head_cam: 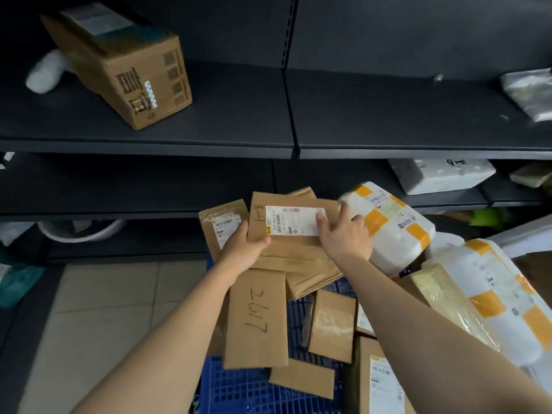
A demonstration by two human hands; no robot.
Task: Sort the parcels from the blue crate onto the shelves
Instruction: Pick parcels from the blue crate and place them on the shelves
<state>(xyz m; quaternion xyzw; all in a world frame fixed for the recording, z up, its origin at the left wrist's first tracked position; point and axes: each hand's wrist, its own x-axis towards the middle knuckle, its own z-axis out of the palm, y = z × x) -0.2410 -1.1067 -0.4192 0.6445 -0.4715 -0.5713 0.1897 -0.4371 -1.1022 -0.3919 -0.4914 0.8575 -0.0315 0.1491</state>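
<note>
- Gripping the near-left edge of the flat brown cardboard envelope marked "8-1" (294,243) with the left hand (245,249), thumb on top and fingers curled beneath.
- Resting the right hand (343,234) on the envelope's right end, fingers straight and spread across the white label, clenching nothing; cannot tell whether any fingertip hooks over the far edge.
- Holding that envelope above the far end of the blue plastic crate (254,389), over a loose layer of other brown envelopes, just short of the dark grey metal shelves (209,115).
- Long axis running left to right, roughly along the shelf fronts, with the shelves lying ahead and above. Probably calls for a lift up and forward, the left hand bearing the weight, both hands about equally near.
- On the upper shelf, dark board showing between the tilted brown cardboard box (125,67) at far left and a pale bag cut off at far right.
- Crowded on the right by a white parcel banded in orange tape (394,225), touching the right hand or just beside it; cannot tell which.
- Lying lower in the crate, near the left forearm, a long brown carton inked "2617" (257,318).
- Hidden or unclear: the envelope's underside, most of the crate walls, the label's small print, the dim lowest shelf.
</note>
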